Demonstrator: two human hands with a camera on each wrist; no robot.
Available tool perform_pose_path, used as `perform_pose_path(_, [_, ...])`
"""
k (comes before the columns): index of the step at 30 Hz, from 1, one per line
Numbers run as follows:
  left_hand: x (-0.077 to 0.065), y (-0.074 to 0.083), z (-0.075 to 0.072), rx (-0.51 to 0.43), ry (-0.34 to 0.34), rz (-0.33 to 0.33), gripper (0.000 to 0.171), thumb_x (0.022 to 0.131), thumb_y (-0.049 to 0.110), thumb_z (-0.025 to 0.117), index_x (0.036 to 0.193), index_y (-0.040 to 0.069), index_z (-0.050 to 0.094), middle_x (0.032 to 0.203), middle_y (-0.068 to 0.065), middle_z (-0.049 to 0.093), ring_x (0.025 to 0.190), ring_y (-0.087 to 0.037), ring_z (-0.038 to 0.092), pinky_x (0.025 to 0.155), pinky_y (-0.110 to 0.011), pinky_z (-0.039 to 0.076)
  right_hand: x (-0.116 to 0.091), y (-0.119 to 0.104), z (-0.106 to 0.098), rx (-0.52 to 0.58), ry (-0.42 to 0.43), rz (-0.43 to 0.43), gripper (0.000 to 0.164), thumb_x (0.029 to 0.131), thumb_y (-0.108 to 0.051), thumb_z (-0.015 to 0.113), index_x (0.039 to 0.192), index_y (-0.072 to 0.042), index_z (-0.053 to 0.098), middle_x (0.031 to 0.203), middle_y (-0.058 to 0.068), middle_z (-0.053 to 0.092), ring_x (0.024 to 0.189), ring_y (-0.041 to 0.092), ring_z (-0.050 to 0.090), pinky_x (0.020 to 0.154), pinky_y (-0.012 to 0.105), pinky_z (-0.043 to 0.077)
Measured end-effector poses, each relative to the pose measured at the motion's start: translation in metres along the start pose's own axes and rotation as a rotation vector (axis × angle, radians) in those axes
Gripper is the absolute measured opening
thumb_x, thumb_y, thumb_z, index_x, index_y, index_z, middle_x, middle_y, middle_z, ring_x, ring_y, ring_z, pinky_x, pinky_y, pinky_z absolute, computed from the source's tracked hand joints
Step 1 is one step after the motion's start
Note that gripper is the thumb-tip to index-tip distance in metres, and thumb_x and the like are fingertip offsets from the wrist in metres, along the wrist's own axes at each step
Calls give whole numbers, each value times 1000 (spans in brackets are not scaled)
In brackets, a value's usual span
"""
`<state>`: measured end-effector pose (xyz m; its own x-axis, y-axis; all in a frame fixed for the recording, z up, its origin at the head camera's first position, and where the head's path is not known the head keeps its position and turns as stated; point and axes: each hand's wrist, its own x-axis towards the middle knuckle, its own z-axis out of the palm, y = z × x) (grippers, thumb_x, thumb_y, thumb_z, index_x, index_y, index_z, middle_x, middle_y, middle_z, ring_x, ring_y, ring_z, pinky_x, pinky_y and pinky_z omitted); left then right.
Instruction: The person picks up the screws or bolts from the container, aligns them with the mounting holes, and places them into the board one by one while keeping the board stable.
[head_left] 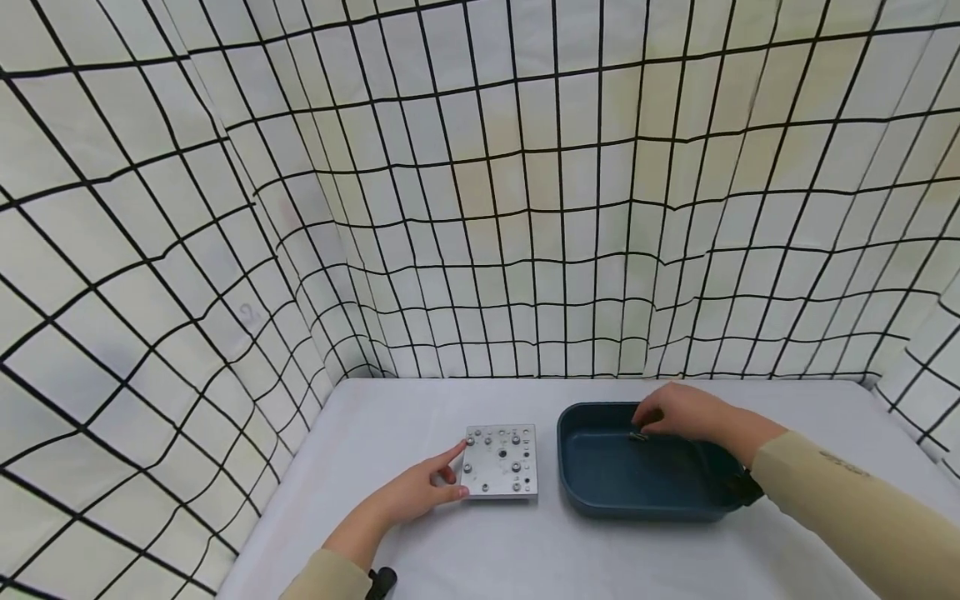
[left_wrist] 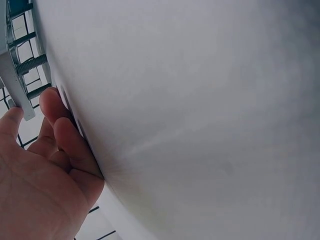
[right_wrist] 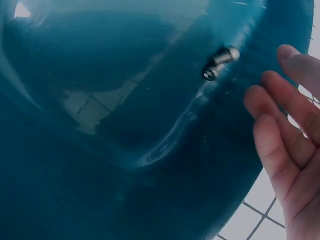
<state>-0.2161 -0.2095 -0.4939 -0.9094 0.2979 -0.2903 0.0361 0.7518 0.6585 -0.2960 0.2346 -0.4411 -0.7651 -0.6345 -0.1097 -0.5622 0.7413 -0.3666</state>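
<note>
A square silver metal plate (head_left: 491, 467) with several screws in it lies left of a dark blue tray (head_left: 637, 512). My left hand (head_left: 416, 492) touches the plate's left side, index finger near the upper corner and thumb at the lower one. In the left wrist view, threaded screw shanks (left_wrist: 32, 64) stick out beneath the plate, close to the fingertips. Over the tray's back part is my right hand (head_left: 686, 410), its fingers loosely bent and apart from small metal screws (right_wrist: 220, 61). Whether these screws touch the tray floor I cannot tell.
The plate and tray stand on a white-covered table (head_left: 420, 408). White walls with a black grid (head_left: 525, 208) rise behind the table and at its sides. Dark wrist devices (head_left: 382, 582) sit on both wrists, the right one by the tray's right rim.
</note>
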Motion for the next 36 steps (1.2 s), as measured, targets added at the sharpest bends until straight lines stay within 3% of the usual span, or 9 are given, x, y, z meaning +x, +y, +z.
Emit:
perform_pose_path(15, [-4, -3, -1, -17, -2, -6, 85, 85, 50, 74, 156, 31, 33, 108, 0, 54, 76, -17, 52, 68, -33, 43, 20, -8, 16, -199, -109, -29, 15, 85, -13, 78, 99, -10, 75, 82, -7, 64, 71, 7, 54, 68, 33, 50])
perform_pose_path(21, [-1, -2, 0, -8, -3, -10, 84, 85, 52, 73, 156, 34, 32, 108, 1, 54, 78, -17, 51, 69, -34, 42, 20, -7, 18, -221, -88, -71, 10, 84, -11, 77, 94, -11, 74, 83, -6, 66, 72, 9, 58, 68, 34, 51])
perform_pose_path(36, [-2, 2, 0, 2, 7, -26, 84, 85, 50, 74, 156, 33, 32, 110, 1, 55, 77, -17, 52, 68, -33, 42, 18, -6, 19, -194, -86, -33, 9, 84, -8, 76, 87, -14, 70, 81, -7, 63, 72, 9, 57, 67, 33, 50])
